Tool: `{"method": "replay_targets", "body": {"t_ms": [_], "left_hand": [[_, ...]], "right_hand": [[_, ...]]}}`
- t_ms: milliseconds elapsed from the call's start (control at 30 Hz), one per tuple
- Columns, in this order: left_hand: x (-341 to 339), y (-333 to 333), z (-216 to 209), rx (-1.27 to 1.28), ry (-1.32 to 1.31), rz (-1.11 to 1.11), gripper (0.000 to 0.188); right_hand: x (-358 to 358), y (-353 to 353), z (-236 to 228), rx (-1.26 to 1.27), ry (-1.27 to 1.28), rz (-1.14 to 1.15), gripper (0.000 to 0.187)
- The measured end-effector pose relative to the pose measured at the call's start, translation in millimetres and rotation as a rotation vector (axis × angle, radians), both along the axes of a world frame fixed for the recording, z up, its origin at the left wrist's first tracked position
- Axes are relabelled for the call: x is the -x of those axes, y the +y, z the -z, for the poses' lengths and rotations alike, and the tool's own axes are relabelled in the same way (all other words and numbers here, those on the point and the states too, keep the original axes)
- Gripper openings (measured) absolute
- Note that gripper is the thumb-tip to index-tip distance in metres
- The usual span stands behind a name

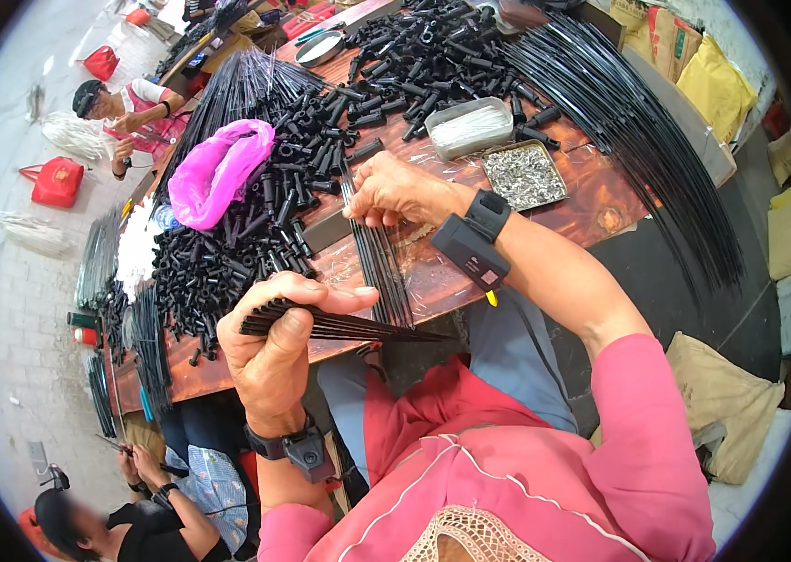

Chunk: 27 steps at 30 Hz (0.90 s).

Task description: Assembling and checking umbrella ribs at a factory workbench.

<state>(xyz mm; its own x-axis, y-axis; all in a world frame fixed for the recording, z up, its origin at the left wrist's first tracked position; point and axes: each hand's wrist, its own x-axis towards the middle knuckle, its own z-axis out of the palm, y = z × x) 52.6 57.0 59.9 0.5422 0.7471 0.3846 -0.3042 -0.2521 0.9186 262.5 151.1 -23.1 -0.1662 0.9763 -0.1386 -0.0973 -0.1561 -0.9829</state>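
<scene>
My left hand is wrapped round a fanned bundle of thin black rods, their ends pointing right over my lap. Farther forward, my right hand has thumb and fingers pinched at the upper ends of more thin black rods. These lie side by side on the table, against a small metal block. Exactly how many rods the right fingers grip is hidden. Right of that hand stand a clear box of thin white sticks and a tin tray of small silvery metal pieces.
Short black tubular parts are heaped across the wooden table. A pink plastic bag rests on them. Long black rods overhang the right edge. Two people sit at the left, one far, one near.
</scene>
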Motion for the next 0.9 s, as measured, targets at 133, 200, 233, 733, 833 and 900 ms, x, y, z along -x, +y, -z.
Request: {"method": "replay_targets", "body": {"t_ms": [133,200,233,733,833,900], "left_hand": [[-2,-1,-2,0.007,0.006,0.012,0.024],[-2,-1,-1,0.019,0.001,0.013,0.023],[-2,-1,-1,0.016,-0.001,0.009,0.023],[1,-1,-1,-0.053,0.027,0.028,0.022],[3,-2,0,0.004,-0.04,0.05,0.021],[6,0,1,-0.045,-0.009,0.046,0.021]], "right_hand": [[-3,8,13,-0.035,0.072,-0.072,0.019],[-5,10,14,-0.024,0.154,-0.08,0.021],[-7,9,12,-0.019,0.169,-0.096,0.021],[-14,13,15,-0.125,0.203,-0.14,0.02],[-15,14,12,-0.121,0.159,-0.158,0.021],[-16,14,9,-0.123,0.173,-0.164,0.024]]}}
